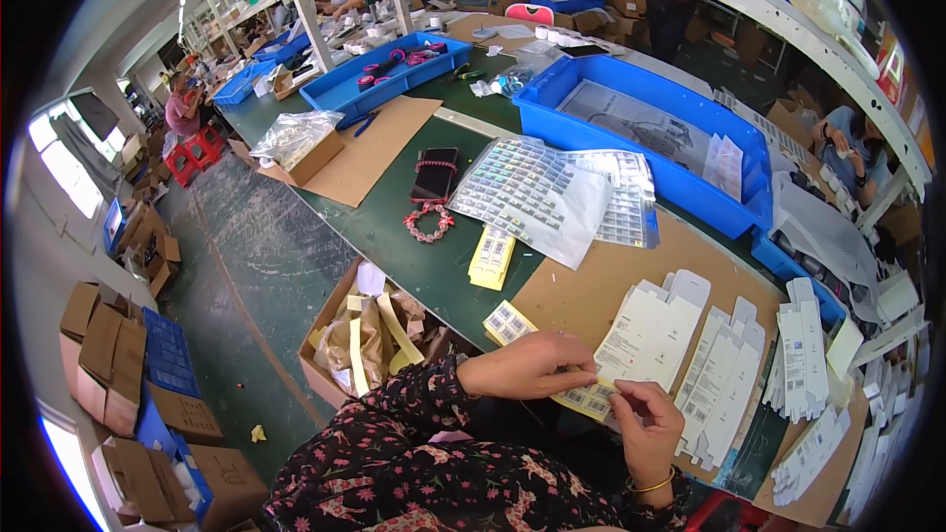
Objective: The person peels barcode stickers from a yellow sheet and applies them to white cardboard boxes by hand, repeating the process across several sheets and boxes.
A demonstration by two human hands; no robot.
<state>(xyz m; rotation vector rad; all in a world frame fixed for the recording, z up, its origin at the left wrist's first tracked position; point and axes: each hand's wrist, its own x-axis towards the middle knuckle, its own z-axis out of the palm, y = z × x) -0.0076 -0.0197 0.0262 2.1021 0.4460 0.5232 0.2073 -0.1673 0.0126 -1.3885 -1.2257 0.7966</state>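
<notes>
Both hands [527, 366] [652, 426], pinched nearly closed, hold a yellow-edged label strip [588, 401].

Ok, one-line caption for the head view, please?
Left hand and right hand at a yellow label strip, beside flat white cartons.

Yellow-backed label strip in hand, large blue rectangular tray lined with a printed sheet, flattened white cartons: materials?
Yellow-backed label strip: probably printed paper on a coated backing; looks thin and flat.
Large blue rectangular tray: likely moulded plastic, semi-gloss; even colour, smooth walls, soft highlights.
Flattened white cartons: likely smooth paperboard; thin layers, cut tabs, printed faces. Coating unclear.
</notes>
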